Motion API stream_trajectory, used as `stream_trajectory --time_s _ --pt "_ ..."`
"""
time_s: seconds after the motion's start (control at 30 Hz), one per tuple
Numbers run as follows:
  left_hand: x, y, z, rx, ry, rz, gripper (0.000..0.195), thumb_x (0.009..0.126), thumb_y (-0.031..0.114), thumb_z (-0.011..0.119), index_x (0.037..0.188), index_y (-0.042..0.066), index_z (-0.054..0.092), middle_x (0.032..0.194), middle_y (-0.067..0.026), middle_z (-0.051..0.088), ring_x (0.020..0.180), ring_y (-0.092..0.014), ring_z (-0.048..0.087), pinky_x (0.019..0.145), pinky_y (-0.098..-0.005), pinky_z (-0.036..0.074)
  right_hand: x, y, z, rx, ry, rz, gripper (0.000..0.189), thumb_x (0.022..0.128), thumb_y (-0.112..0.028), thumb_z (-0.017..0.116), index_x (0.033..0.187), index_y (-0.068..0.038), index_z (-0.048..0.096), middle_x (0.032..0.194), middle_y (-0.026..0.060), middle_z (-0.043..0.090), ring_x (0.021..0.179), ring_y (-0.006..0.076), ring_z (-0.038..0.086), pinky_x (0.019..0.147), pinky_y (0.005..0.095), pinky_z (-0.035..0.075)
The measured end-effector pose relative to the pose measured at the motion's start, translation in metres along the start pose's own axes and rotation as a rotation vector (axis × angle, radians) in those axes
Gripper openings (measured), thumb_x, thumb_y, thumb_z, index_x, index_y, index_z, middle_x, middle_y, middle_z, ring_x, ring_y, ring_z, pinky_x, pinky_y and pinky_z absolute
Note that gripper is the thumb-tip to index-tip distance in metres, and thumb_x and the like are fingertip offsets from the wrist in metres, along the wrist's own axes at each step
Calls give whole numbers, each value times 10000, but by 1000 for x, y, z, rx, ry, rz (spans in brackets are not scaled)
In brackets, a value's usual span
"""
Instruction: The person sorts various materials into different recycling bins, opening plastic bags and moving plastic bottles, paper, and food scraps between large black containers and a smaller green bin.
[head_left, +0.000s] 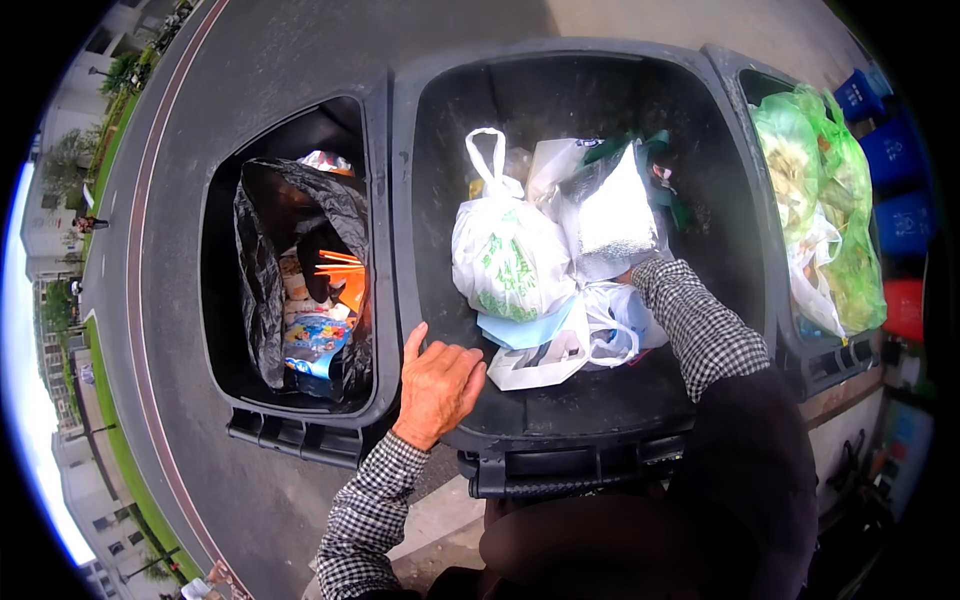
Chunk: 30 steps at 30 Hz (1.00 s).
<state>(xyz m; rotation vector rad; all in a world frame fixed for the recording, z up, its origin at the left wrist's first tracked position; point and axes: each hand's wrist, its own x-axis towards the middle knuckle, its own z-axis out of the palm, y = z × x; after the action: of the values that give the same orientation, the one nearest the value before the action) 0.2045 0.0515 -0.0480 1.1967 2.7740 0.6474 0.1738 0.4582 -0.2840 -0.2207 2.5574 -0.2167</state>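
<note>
My left hand (442, 386) is over the near left rim of the middle black wheeled bin (577, 416). It holds nothing, and its fingers are loosely bent and apart. My right arm reaches into that bin. Only a sliver of my right hand (625, 276) shows, at the lower edge of a silver foil insulated bag (615, 206); its fingers are hidden. Left of the foil lies a knotted white plastic bag (514, 259) with green print. A flattened white carton (540, 364), a light blue sheet (525, 330) and a thin white bag (615, 322) lie below.
To the left, another black bin (386, 300) contains a black garbage bag (259, 285) with mixed rubbish. The right-hand bin (795, 367) is heaped with green translucent bags (847, 210). Blue bins (896, 154) and a red bin (904, 309) stand beyond it. A road (187, 300) runs along the left.
</note>
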Motion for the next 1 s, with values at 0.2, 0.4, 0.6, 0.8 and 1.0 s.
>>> stream_trajectory --time_s 0.2,0.4,0.6,0.8,1.0 --pt "2 -8 1 7 45 28 136 822 103 767 949 71 729 818 -39 670 798 -220 641 1156 -523 360 20 -1 8 71 -39 55 768 979 -645 453 1583 -171 428 1630 139 411 1502 285 388 1227 424 316" --pt "0 -13 0 -21 60 46 138 813 86 776 942 56 740 828 -47 697 817 -218 657 1169 -519 359 -36 14 22 129 -163 135 765 987 -634 452 1585 -157 427 1641 152 390 1518 285 363 1236 437 300" --pt "-8 -17 4 -30 121 56 102 821 111 760 885 75 690 768 -47 604 810 -234 623 1149 -509 394 -100 -98 -105 -206 -749 50 675 999 -520 565 1402 22 574 1536 316 435 1449 334 440 1131 460 434" --pt "-10 -20 4 -64 97 41 136 806 83 786 926 63 724 819 -44 694 814 -215 659 1167 -513 374 24 -151 -118 -46 606 -242 883 871 -527 749 1565 -116 390 1612 223 354 1433 451 410 1169 523 399" --pt "-6 -19 3 -55 68 19 123 803 70 786 912 59 730 802 -33 685 812 -204 659 1172 -512 371 91 -190 -66 101 26 -166 1217 710 -725 802 1662 -319 162 1695 277 121 1476 581 289 1174 581 391"
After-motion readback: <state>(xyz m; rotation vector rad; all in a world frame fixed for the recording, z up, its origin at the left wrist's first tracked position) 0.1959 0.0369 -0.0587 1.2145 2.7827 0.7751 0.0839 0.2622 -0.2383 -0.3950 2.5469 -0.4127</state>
